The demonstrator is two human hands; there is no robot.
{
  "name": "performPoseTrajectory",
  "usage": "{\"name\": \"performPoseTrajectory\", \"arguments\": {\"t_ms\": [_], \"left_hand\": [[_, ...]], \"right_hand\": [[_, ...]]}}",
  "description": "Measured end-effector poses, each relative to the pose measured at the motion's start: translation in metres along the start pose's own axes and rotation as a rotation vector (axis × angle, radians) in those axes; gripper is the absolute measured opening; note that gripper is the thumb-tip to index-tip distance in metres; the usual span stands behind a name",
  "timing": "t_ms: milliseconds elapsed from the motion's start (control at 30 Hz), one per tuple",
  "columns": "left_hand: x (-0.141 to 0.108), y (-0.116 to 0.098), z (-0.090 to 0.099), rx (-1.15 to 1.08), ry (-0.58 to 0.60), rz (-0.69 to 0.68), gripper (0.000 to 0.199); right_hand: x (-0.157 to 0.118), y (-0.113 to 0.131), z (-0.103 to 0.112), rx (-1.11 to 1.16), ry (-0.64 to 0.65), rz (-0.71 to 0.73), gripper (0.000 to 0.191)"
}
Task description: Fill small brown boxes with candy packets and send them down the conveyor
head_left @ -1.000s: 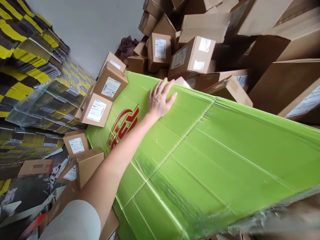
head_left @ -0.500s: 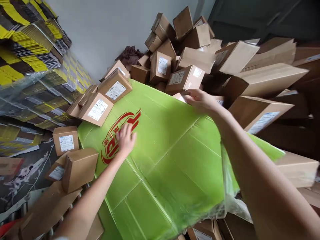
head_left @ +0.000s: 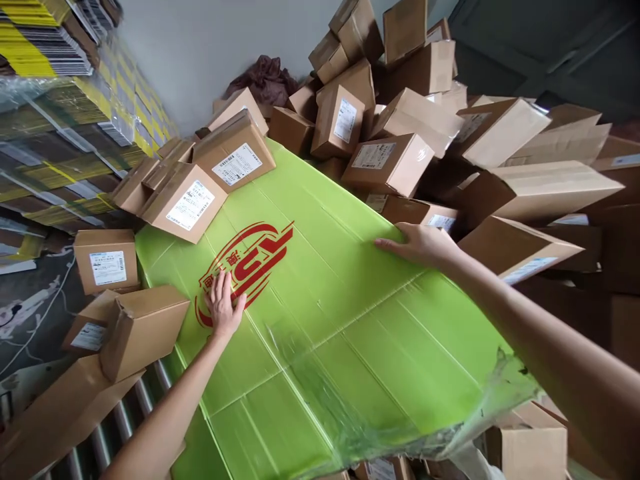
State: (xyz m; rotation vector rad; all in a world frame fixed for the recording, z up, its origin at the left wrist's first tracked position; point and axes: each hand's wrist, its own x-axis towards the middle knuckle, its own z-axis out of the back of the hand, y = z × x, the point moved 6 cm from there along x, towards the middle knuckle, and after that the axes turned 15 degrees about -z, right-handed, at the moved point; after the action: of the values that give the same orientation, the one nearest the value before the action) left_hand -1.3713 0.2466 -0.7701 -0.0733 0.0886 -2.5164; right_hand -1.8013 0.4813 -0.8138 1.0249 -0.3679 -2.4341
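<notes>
green pack [head_left: 370,287]: lying among boxes [head_left: 170,212]. left hand [head_left: 225,308]: spread flat over red logo [head_left: 253,268], grip released. right hand [head_left: 423,244]: at edge, grip hidden, cannot tell. risks: toppling of boxes from a shove; snagging of ragged wrap [head_left: 493,400].

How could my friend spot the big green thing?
Find the heap of brown boxes on the picture's upper right. Left of it, under the person's left hand, is a broad green package. Its bright green surface and big red logo set it apart from the brown boxes around it.
</notes>
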Motion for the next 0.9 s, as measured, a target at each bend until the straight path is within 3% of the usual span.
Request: {"name": "performPoseTrajectory", "arguments": {"t_ms": [100, 200, 267, 333, 400, 467, 533, 633, 733, 833, 900], "left_hand": [[-0.002, 0.001, -0.006, 0.055, 0.041, 0.03, 0.071], [-0.003, 0.0, -0.008, 0.072, 0.078, 0.036, 0.07], [-0.003, 0.0, -0.009, 0.072, 0.078, 0.038, 0.069], [-0.004, 0.001, -0.01, 0.074, 0.051, 0.04, 0.068], [-0.006, 0.003, -0.011, 0.079, 0.019, 0.036, 0.068], [-0.008, 0.003, -0.013, 0.089, -0.006, 0.025, 0.067], [-0.009, 0.003, -0.014, 0.103, -0.025, 0.007, 0.065], [-0.011, 0.002, -0.014, 0.131, -0.045, -0.023, 0.064], [-0.011, 0.001, -0.014, 0.153, -0.061, -0.046, 0.064], [-0.01, 0.0, -0.013, 0.161, -0.074, -0.06, 0.065], [-0.009, 0.0, -0.013, 0.165, -0.076, -0.061, 0.065]], "right_hand": [[-0.007, 0.007, 0.002, -0.205, -0.193, 0.094, 0.058], [-0.009, 0.013, 0.005, -0.396, -0.109, 0.103, 0.051], [-0.004, 0.035, 0.019, -0.491, -0.16, 0.141, 0.048], [0.008, 0.084, 0.036, -0.405, -0.264, 0.253, 0.062], [0.032, 0.152, 0.045, -0.165, -0.274, 0.373, 0.088], [0.065, 0.226, 0.044, 0.045, -0.228, 0.462, 0.108], [0.103, 0.292, 0.04, 0.228, -0.209, 0.463, 0.122], [0.15, 0.357, 0.031, 0.455, -0.142, 0.47, 0.135], [0.177, 0.385, 0.025, 0.609, -0.035, 0.575, 0.146], [0.195, 0.39, 0.019, 0.657, 0.136, 0.676, 0.148], [0.206, 0.385, 0.015, 0.581, 0.194, 0.647, 0.144]]}}
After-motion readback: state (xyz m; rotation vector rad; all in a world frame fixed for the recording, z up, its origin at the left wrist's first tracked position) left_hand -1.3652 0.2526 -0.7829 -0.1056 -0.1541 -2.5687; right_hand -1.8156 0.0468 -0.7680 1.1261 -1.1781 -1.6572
